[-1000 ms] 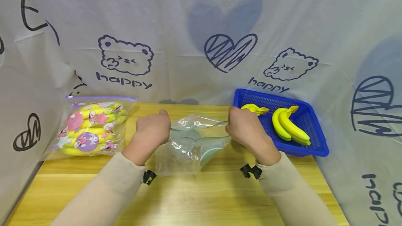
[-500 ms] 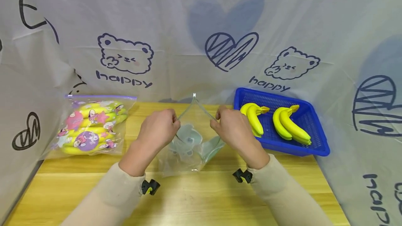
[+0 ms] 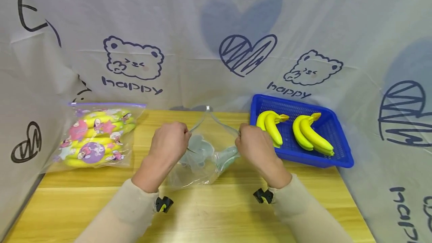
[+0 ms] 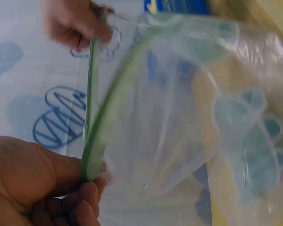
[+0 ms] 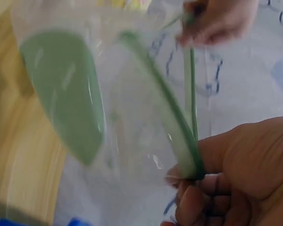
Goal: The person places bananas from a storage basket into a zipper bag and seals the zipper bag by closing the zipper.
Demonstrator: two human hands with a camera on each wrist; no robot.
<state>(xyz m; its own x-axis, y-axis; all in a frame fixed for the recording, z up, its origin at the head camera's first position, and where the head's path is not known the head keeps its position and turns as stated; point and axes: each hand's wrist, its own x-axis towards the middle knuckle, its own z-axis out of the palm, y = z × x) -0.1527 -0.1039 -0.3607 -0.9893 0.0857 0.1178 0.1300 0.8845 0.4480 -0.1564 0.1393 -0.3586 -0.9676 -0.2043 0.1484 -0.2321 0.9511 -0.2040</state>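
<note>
A clear zip bag point(image 3: 202, 171) with pale green printed shapes is held mouth-up over the middle of the wooden table. My left hand point(image 3: 170, 141) pinches the left side of its green zip edge between thumb and fingers. On the opposite side my right hand point(image 3: 256, 143) pinches the same rim. Between the hands the mouth gapes, and a white slider point(image 3: 207, 108) sits at its far corner. In the left wrist view a green paw-like print point(image 4: 247, 136) shows on the plastic; the right wrist view shows a large green leaf-shaped print point(image 5: 66, 89). No contents show inside.
A blue basket point(image 3: 345, 156) at the right holds two banana bunches, a left bunch point(image 3: 272, 125) and a right bunch point(image 3: 312, 136). At the left lies a filled, purple-topped zip bag point(image 3: 96, 138) of bananas. Printed white cloth point(image 3: 192, 78) stands behind the wooden table point(image 3: 209, 213).
The hands first came closer together, then spread slightly apart and down. The bag's mouth has widened into a peak with the slider at the far corner. More of the left banana bunch shows.
</note>
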